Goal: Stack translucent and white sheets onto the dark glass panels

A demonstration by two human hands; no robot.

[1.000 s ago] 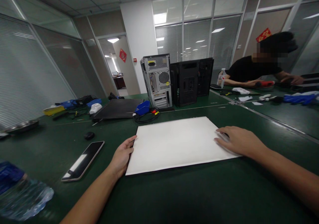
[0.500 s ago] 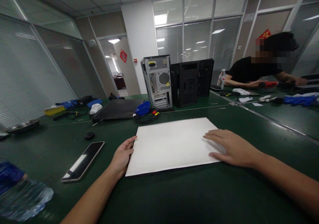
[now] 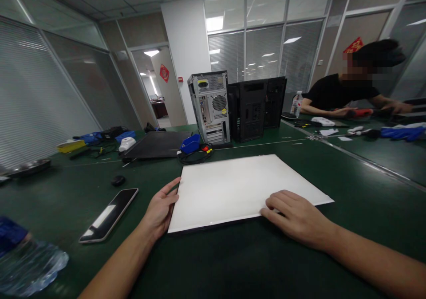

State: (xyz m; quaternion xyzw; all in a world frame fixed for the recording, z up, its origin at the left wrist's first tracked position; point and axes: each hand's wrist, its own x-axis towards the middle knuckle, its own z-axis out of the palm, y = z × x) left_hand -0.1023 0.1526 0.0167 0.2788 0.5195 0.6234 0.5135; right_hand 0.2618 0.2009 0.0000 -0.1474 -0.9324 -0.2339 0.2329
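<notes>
The white board (image 3: 226, 190) lies on the green table (image 3: 216, 265) in front of the person, and the left hand (image 3: 160, 208) is at its left edge, the thumb and 1 long finger apart (whether the hidden fingers are clamped on the board, I cannot tell). The right hand (image 3: 296, 217) is at the near edge, its fingers bent and close together, the thumb apart from them. To the left lies 1 phone (image 3: 109, 215), and behind the board stands 1 silver computer case (image 3: 213, 108).
</notes>
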